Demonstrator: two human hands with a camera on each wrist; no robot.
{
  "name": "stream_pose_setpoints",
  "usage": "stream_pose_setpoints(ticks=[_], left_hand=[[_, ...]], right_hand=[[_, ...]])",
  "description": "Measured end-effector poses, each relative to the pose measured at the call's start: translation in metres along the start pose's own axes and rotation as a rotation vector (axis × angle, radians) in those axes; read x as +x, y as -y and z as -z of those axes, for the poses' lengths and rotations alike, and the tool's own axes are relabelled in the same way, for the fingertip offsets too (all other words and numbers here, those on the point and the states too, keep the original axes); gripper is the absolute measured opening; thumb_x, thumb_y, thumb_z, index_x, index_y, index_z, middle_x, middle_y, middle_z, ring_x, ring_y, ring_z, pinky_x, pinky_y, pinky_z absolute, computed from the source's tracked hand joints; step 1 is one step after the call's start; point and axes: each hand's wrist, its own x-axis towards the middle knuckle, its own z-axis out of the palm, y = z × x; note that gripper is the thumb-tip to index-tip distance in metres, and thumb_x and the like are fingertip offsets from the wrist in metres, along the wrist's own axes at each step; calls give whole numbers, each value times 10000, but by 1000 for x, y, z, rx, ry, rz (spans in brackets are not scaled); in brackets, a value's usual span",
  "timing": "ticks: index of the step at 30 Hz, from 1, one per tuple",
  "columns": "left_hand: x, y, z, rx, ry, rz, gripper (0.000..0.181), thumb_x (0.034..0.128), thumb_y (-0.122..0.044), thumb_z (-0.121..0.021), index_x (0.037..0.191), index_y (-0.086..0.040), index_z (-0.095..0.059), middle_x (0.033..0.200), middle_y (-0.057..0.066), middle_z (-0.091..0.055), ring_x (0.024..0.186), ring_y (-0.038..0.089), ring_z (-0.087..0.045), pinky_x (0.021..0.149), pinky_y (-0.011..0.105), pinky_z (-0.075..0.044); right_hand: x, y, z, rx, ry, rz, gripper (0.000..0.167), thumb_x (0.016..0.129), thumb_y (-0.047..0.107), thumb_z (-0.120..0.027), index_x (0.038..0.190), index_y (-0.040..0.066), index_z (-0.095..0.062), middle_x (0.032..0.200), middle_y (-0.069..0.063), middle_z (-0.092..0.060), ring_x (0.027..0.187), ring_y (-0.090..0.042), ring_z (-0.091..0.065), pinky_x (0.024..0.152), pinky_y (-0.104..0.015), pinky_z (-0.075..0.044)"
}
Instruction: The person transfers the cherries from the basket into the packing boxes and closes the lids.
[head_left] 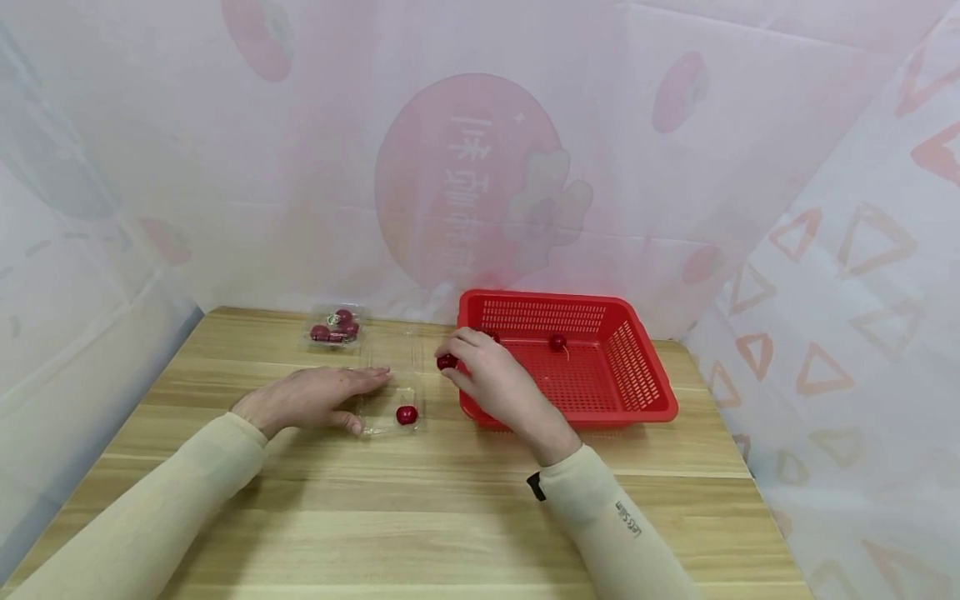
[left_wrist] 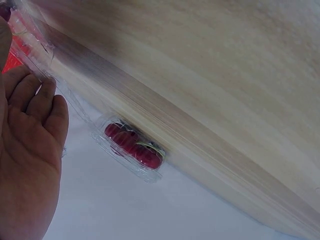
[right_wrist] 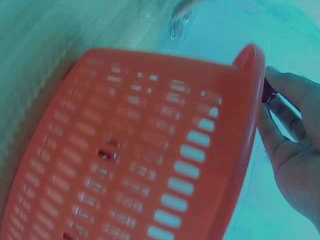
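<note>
A clear plastic box (head_left: 392, 379), lid raised toward the back, stands mid-table with one dark red cherry (head_left: 407, 415) at its front right. My left hand (head_left: 311, 398) touches its left side, fingers extended; the left wrist view shows that hand (left_wrist: 32, 150) at the left edge. Between thumb and fingers my right hand (head_left: 498, 379) pinches a cherry (head_left: 447, 362) just left of the red basket (head_left: 652, 416). In the right wrist view the hand (right_wrist: 300, 140) holds the cherry (right_wrist: 268, 92) beyond the basket's rim (right_wrist: 252, 100). Another cherry (head_left: 557, 342) lies inside the basket, and one shows partly behind my right hand.
A closed clear box (head_left: 335, 326) holding several cherries stands at the back left of the wooden table (head_left: 315, 533), also visible in the left wrist view as a filled box (left_wrist: 132, 147). A printed cloth (head_left: 300, 208) hangs behind the table.
</note>
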Motion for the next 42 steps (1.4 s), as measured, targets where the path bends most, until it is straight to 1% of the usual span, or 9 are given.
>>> stream_pose_setpoints(ticks=[6,12,18,23,27,31,34,38,42], left_hand=[[0,0,1,12,-4,-5,986,1003,-506,-855,1769,-6,-488,1855,202,-483,1686,457,-538,1354,658,-493],[-1,-1,1,4,-17,-20,976,1008,-528,-842,1760,-5,-503,1843,219,-497,1666,477,-556,1326,678,-510],[-1,0,1,-13,-13,-6,972,1009,-519,-847,1775,-36,-495,1859,197,-478,1677,455,-549,1334,661,-513],[-2,1,-1,-26,-19,-6,973,1013,-526,-845,1785,-55,-485,1863,200,-470,1673,461,-552,1324,661,-523],[-2,1,-1,-34,-14,-7,990,1011,-540,-835,1803,-77,-460,1874,179,-459,1676,458,-548,1322,664,-524],[-1,1,-1,-40,-10,-9,996,1003,-525,-840,1812,-95,-450,1882,159,-448,1681,449,-543,1331,663,-515],[0,2,-1,-43,-14,-12,1001,991,-514,-850,1810,-96,-454,1881,154,-447,1682,442,-544,1335,657,-515],[0,2,-1,-40,-27,-19,1007,979,-520,-851,1809,-106,-460,1874,154,-462,1676,442,-552,1326,661,-523],[-1,2,-2,-36,-30,-12,1009,984,-513,-856,1812,-101,-453,1868,157,-474,1671,447,-558,1328,665,-521]], right_hand=[[6,9,-14,17,6,59,162,1111,106,-826,1273,114,-813,1313,-39,-807,1256,-211,-789,1120,-364,-681],[10,19,-28,10,42,71,190,1113,101,-824,1301,126,-815,1331,-27,-811,1284,-196,-785,1151,-327,-672],[13,29,-40,7,88,74,197,1123,96,-812,1317,129,-811,1360,-17,-810,1307,-182,-782,1168,-296,-659],[17,36,-50,-31,131,71,244,1131,98,-796,1373,128,-802,1398,-19,-804,1328,-180,-773,1204,-276,-631],[20,38,-60,-54,143,94,267,1129,110,-802,1395,121,-804,1386,-18,-799,1301,-169,-775,1175,-248,-635],[21,39,-68,-51,142,105,271,1128,114,-800,1399,105,-807,1399,-26,-781,1315,-178,-767,1165,-243,-636],[21,41,-74,-40,153,87,272,1141,118,-776,1411,102,-803,1434,-40,-752,1343,-186,-748,1159,-244,-642],[21,42,-81,-34,172,43,262,1156,137,-760,1416,118,-791,1468,-44,-715,1352,-171,-732,1151,-233,-645],[20,42,-90,-10,194,9,241,1166,156,-758,1405,134,-775,1508,-38,-689,1400,-162,-722,1191,-240,-625]])
